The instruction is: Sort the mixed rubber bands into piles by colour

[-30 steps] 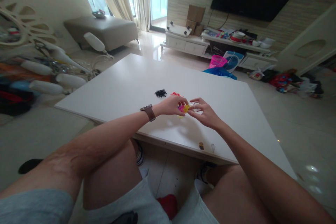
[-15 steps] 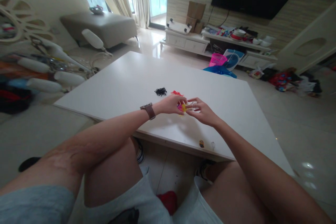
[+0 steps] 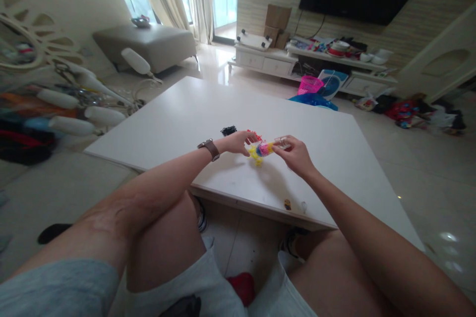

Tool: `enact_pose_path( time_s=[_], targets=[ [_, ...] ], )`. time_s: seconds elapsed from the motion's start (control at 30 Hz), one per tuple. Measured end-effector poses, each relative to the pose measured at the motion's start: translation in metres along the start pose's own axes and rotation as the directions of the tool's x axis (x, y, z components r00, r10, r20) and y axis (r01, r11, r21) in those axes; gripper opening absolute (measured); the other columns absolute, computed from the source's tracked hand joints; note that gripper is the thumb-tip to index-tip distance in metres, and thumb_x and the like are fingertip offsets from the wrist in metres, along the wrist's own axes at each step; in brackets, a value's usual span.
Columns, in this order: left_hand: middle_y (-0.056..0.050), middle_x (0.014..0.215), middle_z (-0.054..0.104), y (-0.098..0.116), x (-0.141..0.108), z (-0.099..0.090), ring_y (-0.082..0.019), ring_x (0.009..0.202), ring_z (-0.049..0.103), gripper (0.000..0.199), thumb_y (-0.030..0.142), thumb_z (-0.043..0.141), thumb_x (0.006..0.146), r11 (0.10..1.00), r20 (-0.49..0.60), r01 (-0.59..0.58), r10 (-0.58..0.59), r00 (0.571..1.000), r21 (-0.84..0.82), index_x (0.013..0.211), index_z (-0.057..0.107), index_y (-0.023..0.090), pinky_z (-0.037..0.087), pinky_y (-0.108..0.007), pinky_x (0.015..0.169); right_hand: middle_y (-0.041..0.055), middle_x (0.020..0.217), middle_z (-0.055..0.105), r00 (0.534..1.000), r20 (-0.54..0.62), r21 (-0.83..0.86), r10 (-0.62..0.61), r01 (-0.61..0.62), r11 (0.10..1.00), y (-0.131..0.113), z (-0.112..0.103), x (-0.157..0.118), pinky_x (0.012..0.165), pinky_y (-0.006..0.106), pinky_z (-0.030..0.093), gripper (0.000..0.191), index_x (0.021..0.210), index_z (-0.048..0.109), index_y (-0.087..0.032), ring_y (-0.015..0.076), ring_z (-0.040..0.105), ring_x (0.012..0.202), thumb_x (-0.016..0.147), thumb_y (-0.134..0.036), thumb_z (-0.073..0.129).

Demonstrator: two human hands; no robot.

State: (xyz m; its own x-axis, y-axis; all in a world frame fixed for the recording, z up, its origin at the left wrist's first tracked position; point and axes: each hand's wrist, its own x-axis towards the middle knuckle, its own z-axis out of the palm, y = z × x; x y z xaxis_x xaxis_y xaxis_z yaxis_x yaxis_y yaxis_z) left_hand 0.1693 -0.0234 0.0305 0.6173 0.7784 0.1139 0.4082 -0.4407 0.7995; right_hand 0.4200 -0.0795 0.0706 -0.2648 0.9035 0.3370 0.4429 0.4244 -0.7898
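My right hand [image 3: 295, 156] grips a small clear tube [image 3: 265, 148] holding pink, yellow and blue bits that look like little elastic bands. The tube lies tilted sideways, its blue end towards my left hand [image 3: 238, 142]. Fingers apart and curved, my left hand hovers by that end; I see nothing held in it. Just below is a pile of yellow bands [image 3: 256, 158] on the white table [image 3: 208, 104]. A red pile [image 3: 255, 135] shows partly behind my left fingers, and a black pile [image 3: 228, 131] lies beyond that hand.
A small yellow-and-dark figure [image 3: 287, 204] and a small clear piece [image 3: 304, 206] lie near the table's front edge. Past the far edge are a pink basket [image 3: 310, 84] and blue plastic [image 3: 314, 101]. A lamp with white shades [image 3: 106, 115] stands at the left.
My left fingers have drawn back from the tube and spread apart. More of the tube shows now, and yellow bands are visible on the table beneath it.
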Motion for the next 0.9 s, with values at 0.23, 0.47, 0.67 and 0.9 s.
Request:
enact_pose_path(
  time_s=[0.23, 0.47, 0.67, 0.9],
  targets=[
    [-0.015, 0.122, 0.069, -0.029, 0.011, 0.02, -0.031, 0.113, 0.063, 0.075, 0.018, 0.092, 0.051, 0.933, -0.027, 0.042, -0.034, 0.999, 0.357, 0.122, 0.068, 0.013, 0.048, -0.04, 0.1, 0.0063, 0.091, 0.07, 0.994, -0.106, -0.098, -0.027, 0.016, 0.995, -0.001, -0.005, 0.0, 0.064, 0.031, 0.054, 0.027, 0.079, 0.07, -0.018, 0.0184, 0.065, 0.073, 0.075, -0.044, 0.077],
    [-0.01, 0.091, 0.072, -0.022, 0.024, 0.025, -0.021, 0.077, 0.065, 0.031, 0.011, 0.073, 0.068, 0.91, 0.051, 0.111, -0.144, 0.988, 0.4, 0.099, 0.075, 0.011, 0.051, -0.03, 0.076, 0.0043, 0.085, 0.069, 0.992, -0.123, -0.153, 0.003, -0.022, 0.988, -0.007, -0.012, -0.003, 0.061, 0.029, 0.05, 0.025, 0.079, 0.063, -0.02, 0.0171, 0.062, 0.068, 0.074, -0.041, 0.075],
    [-0.006, 0.072, 0.069, -0.028, 0.02, 0.023, -0.018, 0.068, 0.059, 0.006, 0.013, 0.068, 0.07, 0.899, 0.016, 0.12, -0.139, 0.99, 0.42, 0.075, 0.072, 0.014, 0.044, -0.027, 0.069, 0.0016, 0.082, 0.068, 0.993, -0.083, -0.246, 0.088, -0.106, 0.963, -0.002, -0.017, -0.009, 0.057, 0.028, 0.046, 0.035, 0.086, 0.052, -0.022, 0.016, 0.06, 0.062, 0.072, -0.043, 0.076],
    [-0.004, 0.067, 0.066, -0.027, 0.015, 0.019, -0.014, 0.062, 0.053, 0.006, 0.012, 0.066, 0.073, 0.933, -0.008, 0.134, -0.14, 0.99, 0.334, 0.067, 0.068, 0.014, 0.038, -0.026, 0.063, 0.0024, 0.097, 0.063, 0.989, -0.058, -0.195, 0.132, -0.141, 0.971, 0.003, -0.014, -0.01, 0.054, 0.029, 0.047, 0.069, 0.114, 0.034, -0.025, 0.0173, 0.063, 0.063, 0.065, -0.043, 0.079]
  ],
)
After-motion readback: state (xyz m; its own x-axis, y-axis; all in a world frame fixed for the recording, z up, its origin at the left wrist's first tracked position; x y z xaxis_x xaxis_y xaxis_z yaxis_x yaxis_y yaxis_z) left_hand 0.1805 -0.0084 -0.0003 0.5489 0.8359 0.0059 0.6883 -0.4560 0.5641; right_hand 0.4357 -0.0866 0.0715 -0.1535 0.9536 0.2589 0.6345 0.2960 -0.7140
